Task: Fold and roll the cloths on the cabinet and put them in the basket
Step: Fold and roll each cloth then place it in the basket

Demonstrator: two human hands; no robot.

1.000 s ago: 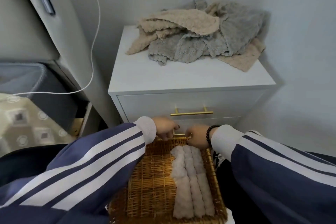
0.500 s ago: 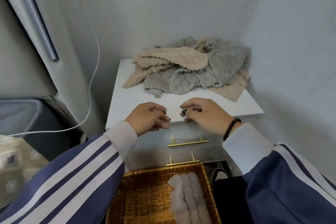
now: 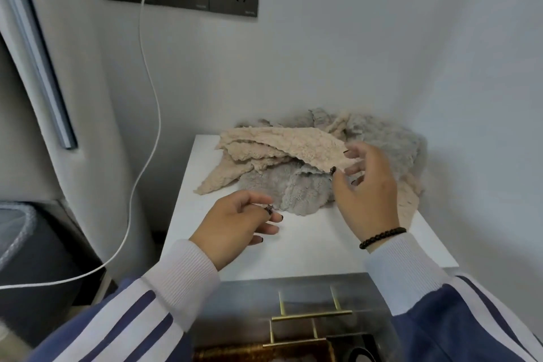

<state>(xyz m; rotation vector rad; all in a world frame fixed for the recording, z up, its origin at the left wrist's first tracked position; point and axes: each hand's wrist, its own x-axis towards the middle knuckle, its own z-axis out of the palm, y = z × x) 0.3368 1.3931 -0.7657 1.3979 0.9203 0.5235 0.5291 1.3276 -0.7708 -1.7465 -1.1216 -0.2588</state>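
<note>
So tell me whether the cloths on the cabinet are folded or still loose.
Loose. The cloths lie in a crumpled heap on the cabinet, with no neat fold or roll visible.

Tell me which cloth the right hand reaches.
The top beige cloth; the right hand is at its near edge, grey cloths lie beneath.

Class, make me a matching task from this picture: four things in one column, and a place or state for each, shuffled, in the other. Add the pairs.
Things:
1. beige cloth
2. grey cloth
3. white cable
4. bead bracelet

Places or states:
A. hangs down from the wall socket
B. on the right wrist
C. on top of the pile, at the right hand's fingertips
D. under the beige one, near the left hand

Pairs: 1-C, 2-D, 3-A, 4-B
</note>
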